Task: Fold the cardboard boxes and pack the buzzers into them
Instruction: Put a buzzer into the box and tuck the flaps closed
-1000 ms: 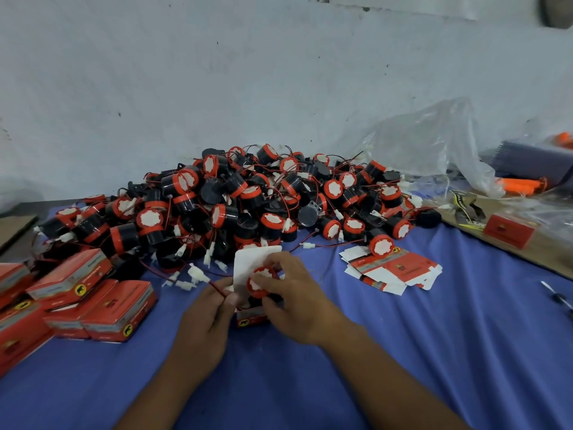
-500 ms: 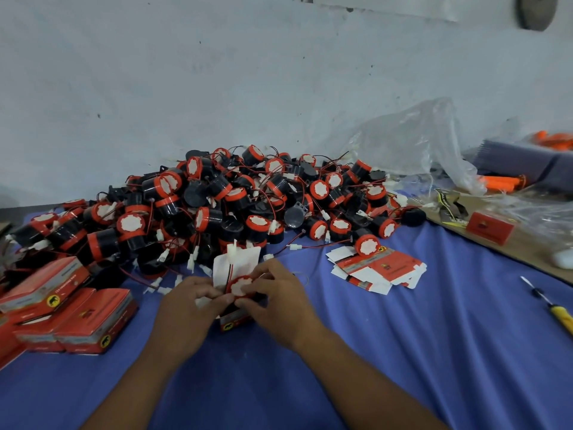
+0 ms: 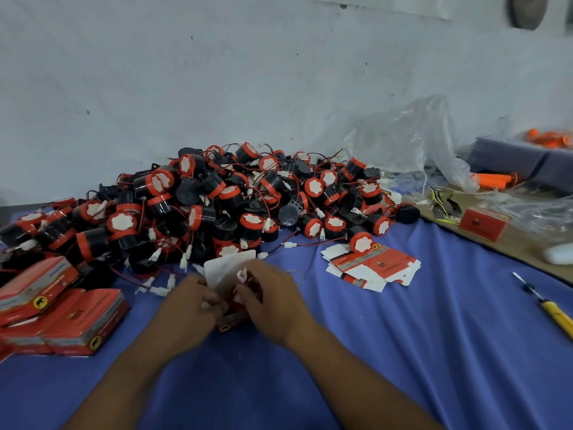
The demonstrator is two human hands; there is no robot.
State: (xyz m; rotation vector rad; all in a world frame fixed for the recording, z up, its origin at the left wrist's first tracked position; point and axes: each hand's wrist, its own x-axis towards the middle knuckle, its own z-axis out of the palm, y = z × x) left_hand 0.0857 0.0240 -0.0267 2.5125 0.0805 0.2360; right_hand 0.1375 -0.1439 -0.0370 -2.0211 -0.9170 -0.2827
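We face the pile, the work just before it.
On the cloth [image 3: 403,367] the buzzer pile [image 3: 235,206] lies against the wall. Just before it, our left hand [image 3: 186,315] and right hand [image 3: 273,302] hold a box [image 3: 232,322] between them, with a plug [image 3: 242,276] above it. Packed boxes [image 3: 62,305] stack at left; flat boxes [image 3: 372,268] lie at right, one buzzer [image 3: 361,242] on them — screwdriver [image 3: 552,308] farther right, bag [image 3: 412,144] behind.

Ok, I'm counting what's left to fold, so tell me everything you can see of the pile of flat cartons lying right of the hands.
The pile of flat cartons is thin printed card, red on the outside with yellow marks and white on flaps and insides. Several unfolded blanks lie loosely fanned, overlapping, flat on the blue cloth; their number cannot be told. One buzzer rests on the far edge.
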